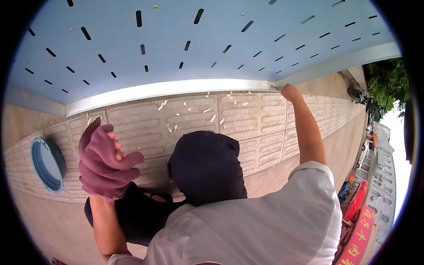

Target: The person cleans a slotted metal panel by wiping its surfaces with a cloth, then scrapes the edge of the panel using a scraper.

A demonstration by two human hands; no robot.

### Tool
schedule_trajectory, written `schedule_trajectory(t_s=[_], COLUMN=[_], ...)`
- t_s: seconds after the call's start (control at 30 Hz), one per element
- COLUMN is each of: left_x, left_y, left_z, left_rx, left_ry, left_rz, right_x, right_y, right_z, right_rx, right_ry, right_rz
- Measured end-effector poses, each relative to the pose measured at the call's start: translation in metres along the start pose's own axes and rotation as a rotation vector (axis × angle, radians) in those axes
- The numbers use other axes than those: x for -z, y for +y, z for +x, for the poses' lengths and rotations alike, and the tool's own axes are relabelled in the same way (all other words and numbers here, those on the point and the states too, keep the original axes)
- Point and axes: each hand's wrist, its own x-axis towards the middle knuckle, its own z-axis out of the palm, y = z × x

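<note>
My left hand [108, 159] wears a purple glove. Its thumb and index finger stand apart, some bare fingertips show curled, and nothing is visible between them. My bare right hand [289, 92] is closed at the corner of the white metal edge [176, 88] of a blue slotted panel [163, 39]. Something thin and small shows beside its fingers, too small to name. Small pale pieces [213, 118] lie scattered on the ribbed paving [247, 123] below the edge.
A round blue basin [46, 163] rests on the paving at the left. My dark-clothed knee [205, 165] is between my arms. Parked vehicles [373, 104], a red banner [360, 234] and a pale building [384, 190] appear at the right.
</note>
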Motion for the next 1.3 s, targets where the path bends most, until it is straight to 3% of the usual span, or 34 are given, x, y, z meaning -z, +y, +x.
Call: schedule_trajectory(t_s=[0.1, 0.2, 0.27, 0.37, 0.4, 0.63, 0.67, 0.8, 0.87, 1.07, 1.17, 1.3], left_x=[0.002, 0.005, -0.005, 0.027, 0.026, 0.017, 0.017, 0.007, 0.006, 0.005, -0.009, -0.016], left_y=[-0.005, -0.003, 0.001, -0.001, -0.002, -0.003, -0.004, -0.003, -0.002, -0.006, -0.001, 0.002], left_z=[-0.001, -0.002, -0.005, -0.001, -0.001, 0.006, 0.007, -0.004, -0.004, -0.003, -0.004, -0.009], left_rx=[0.003, -0.025, -0.051, -0.039, -0.036, 0.02, 0.031, 0.027, 0.04, -0.08, 0.016, -0.05], left_ry=[-0.012, -0.005, 0.001, -0.378, -0.373, -0.443, -0.456, -0.172, -0.161, -0.137, -0.13, -0.094], left_rz=[-0.068, 0.015, 0.098, -0.064, -0.072, -0.167, -0.191, -0.138, -0.141, 0.08, -0.065, 0.091], right_x=[-0.007, -0.015, 0.042, 0.118, 0.126, 0.084, 0.079, 0.078, 0.083, 0.093, 0.116, 0.16], right_y=[0.009, -0.005, -0.025, -0.04, -0.038, -0.044, -0.046, -0.094, -0.106, -0.11, -0.144, -0.188], right_z=[0.004, 0.003, -0.026, -0.063, -0.069, -0.05, -0.047, -0.049, -0.052, -0.06, -0.088, -0.13], right_rx=[-0.004, -0.084, -0.119, -0.142, -0.145, -0.169, -0.166, -0.177, -0.208, 0.005, 0.064, 0.247], right_ry=[0.185, 0.07, -0.205, -0.455, -0.514, -0.092, -0.114, -0.186, -0.213, -0.315, -0.338, -0.489], right_rz=[0.059, 0.074, 0.077, 0.115, 0.135, 0.21, 0.222, 0.292, 0.336, 0.3, 0.287, 0.426])
